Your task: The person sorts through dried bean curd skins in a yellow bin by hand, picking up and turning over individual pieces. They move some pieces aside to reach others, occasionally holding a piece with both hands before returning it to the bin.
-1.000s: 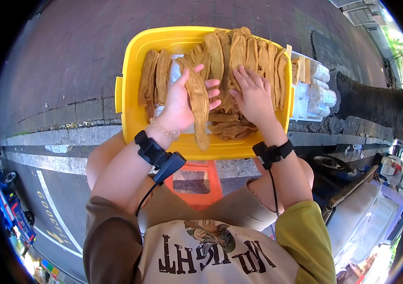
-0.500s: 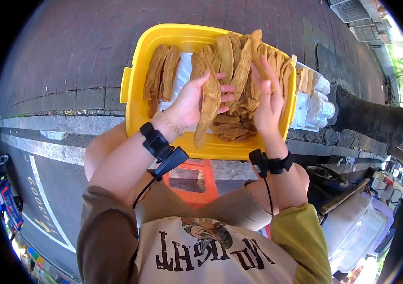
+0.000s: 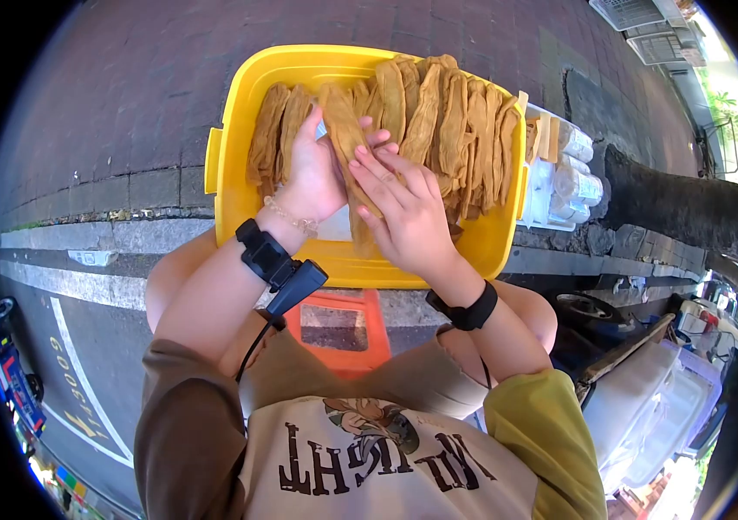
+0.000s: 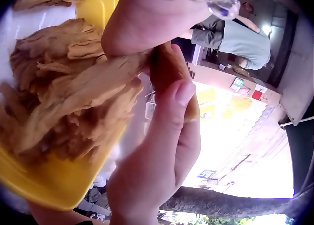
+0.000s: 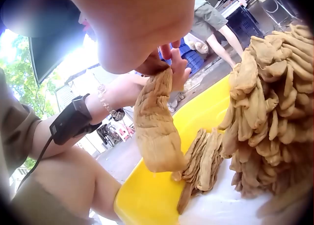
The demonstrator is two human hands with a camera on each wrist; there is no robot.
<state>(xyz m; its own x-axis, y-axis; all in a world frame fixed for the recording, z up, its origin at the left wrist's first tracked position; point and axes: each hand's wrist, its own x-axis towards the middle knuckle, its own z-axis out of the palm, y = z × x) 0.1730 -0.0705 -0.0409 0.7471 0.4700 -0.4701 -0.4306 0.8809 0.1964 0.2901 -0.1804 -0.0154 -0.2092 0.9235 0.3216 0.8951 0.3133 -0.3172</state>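
In the head view, a long, wrinkled brown strip of what looks like dried food [image 3: 337, 117] lies across my left hand [image 3: 310, 178], over a yellow tub [image 3: 232, 156]. The left thumb and fingers hold it near its middle. From the other side, my right hand [image 3: 412, 217] has its fingers laid over the strip; in the left wrist view its thumb [image 4: 184, 93] pinches it. The strip's lower part [image 5: 157, 132] hangs down in the right wrist view. A row of similar strips [image 3: 455, 121] fills the tub's right side, with a few more [image 3: 266, 134] at its left.
To the right of the tub sits a white tray [image 3: 538, 204] with clear plastic-wrapped packs [image 3: 577, 184]. A tree trunk [image 3: 681, 186] stands beyond. Beneath the tub is a red plastic stool [image 3: 376, 329]. Another person [image 4: 245, 43] is in the background.
My right hand has left the row of strips and moved left onto the strip in my left hand. The left hand still holds that strip.
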